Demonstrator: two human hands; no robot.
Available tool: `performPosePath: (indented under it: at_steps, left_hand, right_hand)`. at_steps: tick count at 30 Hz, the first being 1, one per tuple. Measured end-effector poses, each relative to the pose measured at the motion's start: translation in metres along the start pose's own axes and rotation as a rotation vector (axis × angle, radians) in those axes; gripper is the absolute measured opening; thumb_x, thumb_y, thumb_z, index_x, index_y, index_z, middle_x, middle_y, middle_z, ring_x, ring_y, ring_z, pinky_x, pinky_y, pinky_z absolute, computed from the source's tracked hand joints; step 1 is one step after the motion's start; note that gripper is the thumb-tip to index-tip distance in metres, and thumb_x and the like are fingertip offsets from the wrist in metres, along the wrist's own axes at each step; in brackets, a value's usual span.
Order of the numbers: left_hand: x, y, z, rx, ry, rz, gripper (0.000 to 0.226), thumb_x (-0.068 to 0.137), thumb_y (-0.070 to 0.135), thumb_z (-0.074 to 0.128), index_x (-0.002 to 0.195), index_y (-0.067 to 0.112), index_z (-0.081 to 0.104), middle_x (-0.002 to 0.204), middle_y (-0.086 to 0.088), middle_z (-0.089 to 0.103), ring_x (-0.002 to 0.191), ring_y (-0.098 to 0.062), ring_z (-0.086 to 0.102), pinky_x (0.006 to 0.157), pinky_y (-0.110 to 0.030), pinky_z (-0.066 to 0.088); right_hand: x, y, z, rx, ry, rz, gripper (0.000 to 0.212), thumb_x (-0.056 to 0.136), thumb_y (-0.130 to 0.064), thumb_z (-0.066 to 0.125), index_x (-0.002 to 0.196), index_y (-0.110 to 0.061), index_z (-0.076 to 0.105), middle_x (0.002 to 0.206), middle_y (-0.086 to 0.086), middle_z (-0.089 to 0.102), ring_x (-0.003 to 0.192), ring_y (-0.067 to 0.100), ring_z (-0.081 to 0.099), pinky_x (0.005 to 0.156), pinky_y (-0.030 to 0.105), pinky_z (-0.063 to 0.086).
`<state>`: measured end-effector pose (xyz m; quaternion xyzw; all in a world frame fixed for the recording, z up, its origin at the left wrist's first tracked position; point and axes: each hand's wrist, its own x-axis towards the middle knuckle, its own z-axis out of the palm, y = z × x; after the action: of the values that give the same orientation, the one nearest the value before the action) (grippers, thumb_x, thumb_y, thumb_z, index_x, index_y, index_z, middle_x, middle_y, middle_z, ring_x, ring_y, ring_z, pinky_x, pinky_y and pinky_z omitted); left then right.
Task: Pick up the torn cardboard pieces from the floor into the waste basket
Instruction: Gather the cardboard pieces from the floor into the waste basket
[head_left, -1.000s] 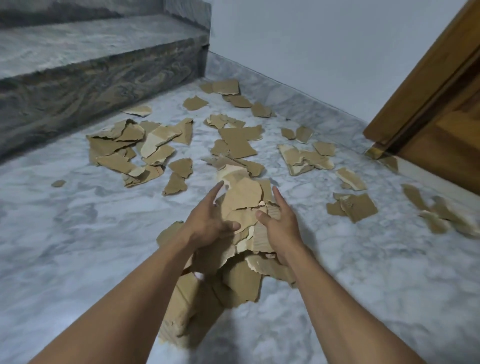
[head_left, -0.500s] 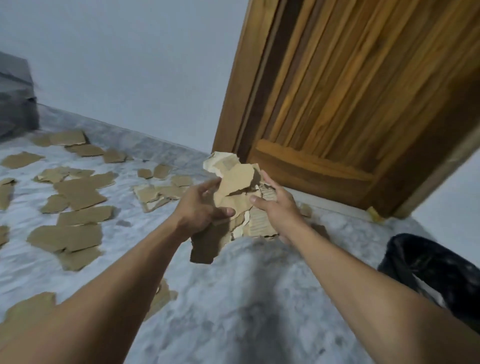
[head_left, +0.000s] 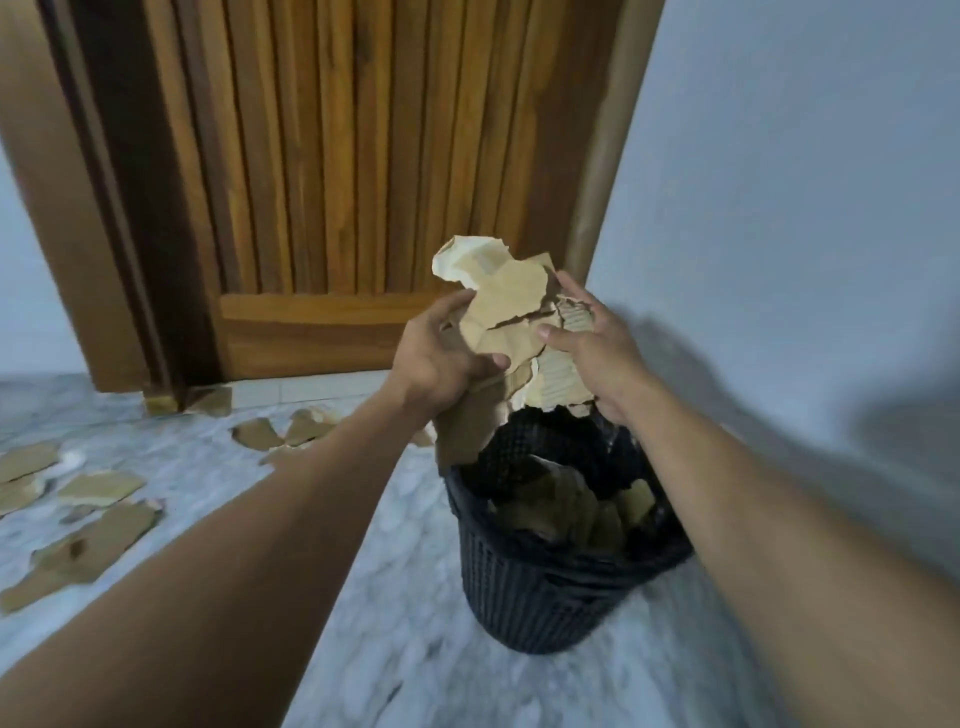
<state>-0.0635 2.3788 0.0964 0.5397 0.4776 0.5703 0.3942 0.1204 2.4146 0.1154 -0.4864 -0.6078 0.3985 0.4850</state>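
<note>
A bundle of torn brown cardboard pieces (head_left: 506, 306) is pressed between my left hand (head_left: 434, 358) and my right hand (head_left: 597, 353). Both hands hold it just above the far rim of the black woven waste basket (head_left: 524, 597), which stands on the marble floor by the wall. Inside the basket lie several cardboard pieces (head_left: 566, 512). The bundle's lower edge hangs down over the basket's opening. More torn pieces (head_left: 98, 540) are scattered on the floor at the left.
A wooden door (head_left: 332, 171) stands straight ahead, with its frame (head_left: 597, 171) meeting a pale wall (head_left: 789, 208) on the right. A few cardboard scraps (head_left: 291, 431) lie near the door's base. Grey marble floor (head_left: 415, 649) surrounds the basket.
I have turned right from the scattered pile, carrying the bundle in both hands past the door. The bundle now hangs over the basket, which was at the frame's right edge before.
</note>
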Motion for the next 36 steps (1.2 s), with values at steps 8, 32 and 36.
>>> performPosePath:
  at_steps: [8,32,36]
  left_hand:
    - [0.008,-0.049,0.095,0.139,-0.043,-0.077,0.069,0.069,0.011,0.091,0.130,0.018,0.060,0.123,-0.002,0.062,0.111,-0.021,0.060,0.097,-0.036,0.052]
    - [-0.045,-0.148,-0.148,0.797,0.263,-0.230,0.033,0.096,0.036,0.063,0.126,0.022,0.066,0.118,-0.004,0.070,0.110,-0.025,0.065,0.089,-0.033,0.051]
    - [-0.056,-0.182,-0.217,0.848,0.239,-0.259,0.039,0.095,0.041,0.063,0.130,0.024,0.063,0.122,-0.006,0.066,0.108,-0.024,0.064,0.088,-0.034,0.050]
  right_hand:
    - [-0.014,0.057,-0.078,-0.101,0.064,0.161,0.056,0.086,-0.006,0.075,0.132,-0.036,0.065,0.126,-0.011,0.061,0.110,0.009,0.058,0.086,0.026,0.046]
    - [0.016,0.049,0.168,-0.491,-0.288,-0.002,0.052,0.097,-0.021,0.055,0.148,-0.027,0.044,0.126,-0.002,0.058,0.094,0.014,0.057,0.076,0.029,0.045]
    - [0.024,0.067,0.244,-0.580,-0.298,-0.079,0.054,0.097,-0.024,0.058,0.149,-0.026,0.043,0.146,0.002,0.049,0.093,0.016,0.062,0.079,0.033,0.049]
